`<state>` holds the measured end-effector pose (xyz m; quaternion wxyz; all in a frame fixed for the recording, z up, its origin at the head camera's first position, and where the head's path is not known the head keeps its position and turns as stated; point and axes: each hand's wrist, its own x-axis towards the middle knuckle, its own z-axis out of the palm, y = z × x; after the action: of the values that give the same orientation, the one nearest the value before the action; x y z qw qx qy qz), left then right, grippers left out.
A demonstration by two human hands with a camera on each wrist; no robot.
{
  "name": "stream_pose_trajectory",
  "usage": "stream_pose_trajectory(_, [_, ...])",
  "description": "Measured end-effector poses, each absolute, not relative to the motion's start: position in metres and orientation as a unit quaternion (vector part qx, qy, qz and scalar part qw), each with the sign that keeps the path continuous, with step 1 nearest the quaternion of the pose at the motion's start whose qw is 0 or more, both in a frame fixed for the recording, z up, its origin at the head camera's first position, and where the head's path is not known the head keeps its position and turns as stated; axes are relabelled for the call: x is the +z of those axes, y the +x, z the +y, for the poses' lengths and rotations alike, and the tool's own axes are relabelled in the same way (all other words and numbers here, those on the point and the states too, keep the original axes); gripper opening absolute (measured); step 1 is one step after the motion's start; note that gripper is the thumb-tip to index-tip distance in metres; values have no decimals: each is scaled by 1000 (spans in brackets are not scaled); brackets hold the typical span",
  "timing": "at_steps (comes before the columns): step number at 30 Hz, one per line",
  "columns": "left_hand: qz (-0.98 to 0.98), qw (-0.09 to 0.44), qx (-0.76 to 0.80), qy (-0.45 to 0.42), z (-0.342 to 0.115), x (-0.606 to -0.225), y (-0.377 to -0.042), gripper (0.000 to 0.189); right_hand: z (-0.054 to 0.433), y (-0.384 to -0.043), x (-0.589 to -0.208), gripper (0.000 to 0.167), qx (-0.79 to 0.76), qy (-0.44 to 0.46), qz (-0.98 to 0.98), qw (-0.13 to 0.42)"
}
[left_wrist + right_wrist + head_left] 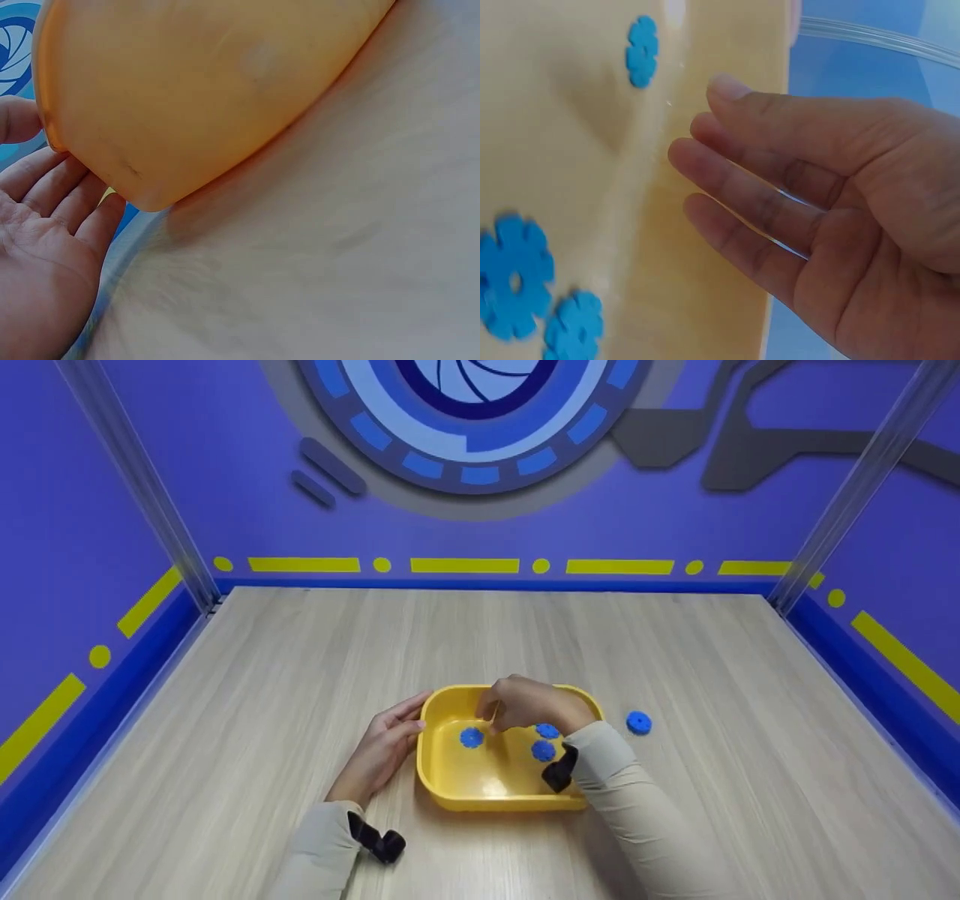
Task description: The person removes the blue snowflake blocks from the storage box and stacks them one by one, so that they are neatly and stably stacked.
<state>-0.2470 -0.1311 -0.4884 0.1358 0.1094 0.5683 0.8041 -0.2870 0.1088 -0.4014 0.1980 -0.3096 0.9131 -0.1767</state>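
Note:
A yellow plastic tray (495,802) with raised walls holds blue snowflake-shaped building discs. One blue disc (471,737) lies left of the middle; two others, a near blue disc (543,751) and a far blue disc (547,731), lie close together at the right. My left hand (386,750) touches the tray's left wall from outside, fingers fairly straight and thumb at the rim. Inside the tray's far part hovers my right hand (529,705). The right wrist view shows nothing between its loosely bent fingers (720,169), which are apart from the discs.
Another blue disc (639,723) lies on the wooden table (315,660) to the right of the tray. Blue printed panels (480,536) enclose the table at the back and both sides, with metal posts (851,484) at the corners.

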Motion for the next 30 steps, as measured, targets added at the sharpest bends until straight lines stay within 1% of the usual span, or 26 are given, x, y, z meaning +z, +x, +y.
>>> stream_pose_trajectory(6, [565,138,806,110,-130,-488,-247,61,94,-288,-411,32,-164,-313,910,216])
stream_pose_trajectory(9, [564,139,806,116,-129,-488,-248,61,88,-287,-415,30,-152,-317,910,218])
stream_pose_trajectory(14, [561,142,807,120,-128,-487,-248,61,82,-284,-419,24,-128,-335,910,206])
stream_pose_trajectory(18, [564,142,805,119,-128,-486,-248,61,79,-281,-420,24,-121,-344,911,194])
stream_pose_trajectory(22, [566,141,804,117,-128,-486,-248,61,77,-280,-421,26,-135,-322,913,210])
stream_pose_trajectory(25, [565,139,805,113,-129,-487,-248,61,78,-280,-422,23,-137,-307,915,223])
stream_pose_trajectory(30, [563,137,808,108,-131,-488,-247,60,79,-280,-423,17,-135,-312,913,227])
